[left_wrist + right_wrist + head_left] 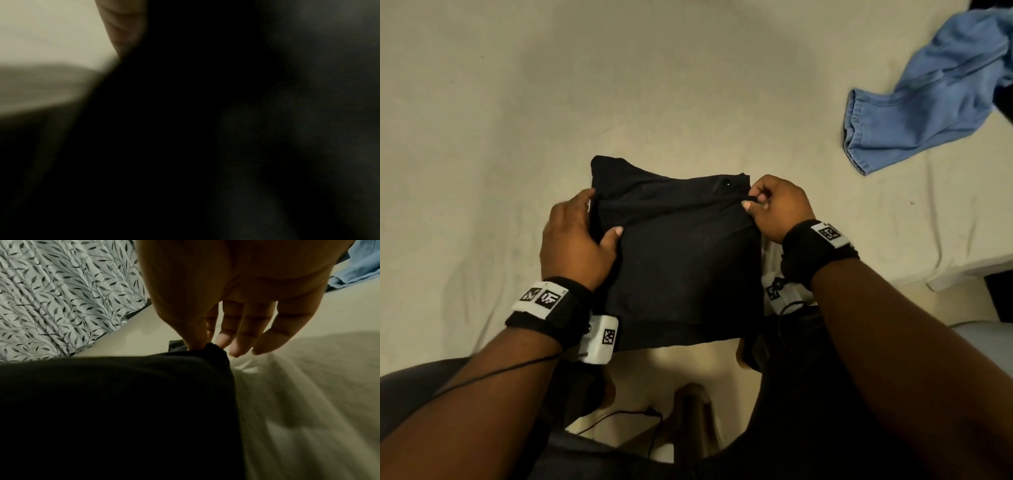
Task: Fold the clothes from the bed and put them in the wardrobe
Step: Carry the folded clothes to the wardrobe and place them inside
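A black garment [685, 260], folded into a rough square, lies on the cream bed sheet [482, 137] near its front edge. My left hand [582, 233] grips its left edge, thumb on top and fingers under the fold. My right hand [770, 205] pinches the top right corner between thumb and forefinger. In the right wrist view that pinch [197, 344] shows on the black garment [123, 402], with the other fingers hanging loose. The left wrist view is mostly dark cloth [185, 129], with a bit of one finger [123, 24] showing.
Blue jeans [935, 89] lie crumpled on the bed at the far right, apart from the black garment. A leaf-patterned curtain [57, 293] hangs beyond the bed. The bed's right edge [962, 270] drops off near my right forearm.
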A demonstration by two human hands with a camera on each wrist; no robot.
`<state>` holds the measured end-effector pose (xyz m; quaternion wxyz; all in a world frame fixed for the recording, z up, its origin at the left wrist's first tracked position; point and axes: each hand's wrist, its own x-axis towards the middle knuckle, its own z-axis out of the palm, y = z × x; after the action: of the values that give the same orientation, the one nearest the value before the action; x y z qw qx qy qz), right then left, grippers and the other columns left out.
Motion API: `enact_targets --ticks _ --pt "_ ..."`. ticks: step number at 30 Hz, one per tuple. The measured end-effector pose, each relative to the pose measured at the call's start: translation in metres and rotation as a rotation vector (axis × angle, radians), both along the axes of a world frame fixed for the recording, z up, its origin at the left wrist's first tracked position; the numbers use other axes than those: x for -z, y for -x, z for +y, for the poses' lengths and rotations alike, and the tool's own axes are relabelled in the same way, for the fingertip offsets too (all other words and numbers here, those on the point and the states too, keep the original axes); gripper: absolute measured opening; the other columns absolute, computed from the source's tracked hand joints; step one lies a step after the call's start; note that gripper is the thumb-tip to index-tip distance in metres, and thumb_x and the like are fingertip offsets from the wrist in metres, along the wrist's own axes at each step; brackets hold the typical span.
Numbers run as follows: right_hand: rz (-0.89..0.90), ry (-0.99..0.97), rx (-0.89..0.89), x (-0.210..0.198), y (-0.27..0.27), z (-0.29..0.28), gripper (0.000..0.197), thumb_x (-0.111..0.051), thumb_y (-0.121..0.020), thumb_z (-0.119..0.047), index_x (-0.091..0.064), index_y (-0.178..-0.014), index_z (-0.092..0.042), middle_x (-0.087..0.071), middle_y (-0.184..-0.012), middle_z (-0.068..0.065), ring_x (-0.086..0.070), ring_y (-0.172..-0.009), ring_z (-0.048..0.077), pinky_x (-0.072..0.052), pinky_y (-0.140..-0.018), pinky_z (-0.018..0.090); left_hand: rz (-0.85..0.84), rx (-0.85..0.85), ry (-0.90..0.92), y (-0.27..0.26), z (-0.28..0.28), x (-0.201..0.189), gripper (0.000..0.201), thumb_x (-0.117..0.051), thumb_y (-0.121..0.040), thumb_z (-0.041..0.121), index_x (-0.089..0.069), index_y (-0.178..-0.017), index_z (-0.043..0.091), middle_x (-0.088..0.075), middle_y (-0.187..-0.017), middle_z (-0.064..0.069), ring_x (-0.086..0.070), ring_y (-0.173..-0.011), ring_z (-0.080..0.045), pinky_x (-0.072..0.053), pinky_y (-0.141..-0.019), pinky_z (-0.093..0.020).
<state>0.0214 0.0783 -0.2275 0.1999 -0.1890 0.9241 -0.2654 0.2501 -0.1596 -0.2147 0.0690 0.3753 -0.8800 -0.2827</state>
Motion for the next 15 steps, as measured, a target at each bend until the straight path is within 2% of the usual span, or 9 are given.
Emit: enact_targets --ticks 2,4,6,8,10,13,15 --pt "0.030 -0.009 -0.015 0.001 -0.003 -0.001 0.009 -0.073 -0.088 -0.025 -0.065 -0.088 -0.021 -0.063 -0.081 0.001 -0.058 -0.076 0.018 -0.048 -0.078 0.027 0.131 0.185 0.139 0.005 0.025 -0.015 0.061 -0.075 -0.085 0.039 -0.054 -0.139 0.018 -0.058 -0.130 -0.011 -0.051 -0.121 -0.029 -0.039 -0.105 -0.041" --pt "0.071 -0.009 -0.040 0.001 -0.006 -0.003 0.013 -0.074 -0.087 -0.029 -0.064 -0.084 -0.021 -0.062 -0.079 0.001 -0.057 -0.076 0.019 -0.047 -0.074 0.028 0.236 0.433 0.126 0.012 0.071 -0.026 0.054 -0.074 -0.085 0.043 -0.062 -0.131 0.018 -0.062 -0.128 -0.008 -0.054 -0.120 -0.028 -0.043 -0.103 -0.043" --pt "0.084 -0.011 -0.048 0.002 -0.010 -0.005 0.016 -0.076 -0.085 -0.030 -0.063 -0.079 -0.023 -0.062 -0.078 0.000 -0.057 -0.074 0.018 -0.046 -0.072 0.028 0.126 0.666 0.122 0.016 0.120 -0.019 0.056 -0.068 -0.085 0.051 -0.060 -0.135 0.025 -0.057 -0.139 -0.007 -0.047 -0.133 -0.031 -0.042 -0.108 -0.051" --pt "0.079 -0.016 -0.046 0.003 -0.012 -0.006 0.017 -0.076 -0.085 -0.031 -0.063 -0.077 -0.024 -0.062 -0.076 -0.002 -0.057 -0.071 0.016 -0.045 -0.071 0.027 -0.133 0.799 0.160 0.014 0.150 -0.001 0.062 -0.049 -0.092 0.056 -0.040 -0.150 0.037 -0.032 -0.162 -0.005 -0.020 -0.151 -0.036 -0.023 -0.117 -0.060" --pt "0.083 -0.022 -0.037 0.001 -0.011 -0.007 0.018 -0.077 -0.084 -0.032 -0.063 -0.075 -0.023 -0.063 -0.076 -0.003 -0.057 -0.071 0.016 -0.047 -0.072 0.027 -0.254 0.868 0.163 0.009 0.155 0.020 0.062 -0.033 -0.097 0.054 -0.019 -0.157 0.045 -0.006 -0.170 -0.003 0.003 -0.155 -0.037 -0.006 -0.120 -0.062" --pt "0.123 -0.003 0.048 -0.003 -0.009 -0.008 0.020 -0.078 -0.082 -0.034 -0.066 -0.074 -0.020 -0.064 -0.076 -0.003 -0.061 -0.073 0.018 -0.050 -0.072 0.028 -0.328 0.908 0.139 0.002 0.154 0.039 0.064 -0.032 -0.102 0.053 0.000 -0.157 0.051 0.016 -0.168 0.003 0.019 -0.153 -0.036 0.004 -0.121 -0.063" --pt "0.135 -0.007 0.074 -0.004 -0.009 -0.009 0.019 -0.078 -0.081 -0.034 -0.067 -0.074 -0.021 -0.064 -0.075 -0.004 -0.062 -0.073 0.018 -0.051 -0.071 0.029 -0.359 0.906 0.131 0.003 0.154 0.044 0.065 -0.031 -0.102 0.054 0.005 -0.156 0.052 0.022 -0.167 0.004 0.022 -0.152 -0.036 0.006 -0.120 -0.064"
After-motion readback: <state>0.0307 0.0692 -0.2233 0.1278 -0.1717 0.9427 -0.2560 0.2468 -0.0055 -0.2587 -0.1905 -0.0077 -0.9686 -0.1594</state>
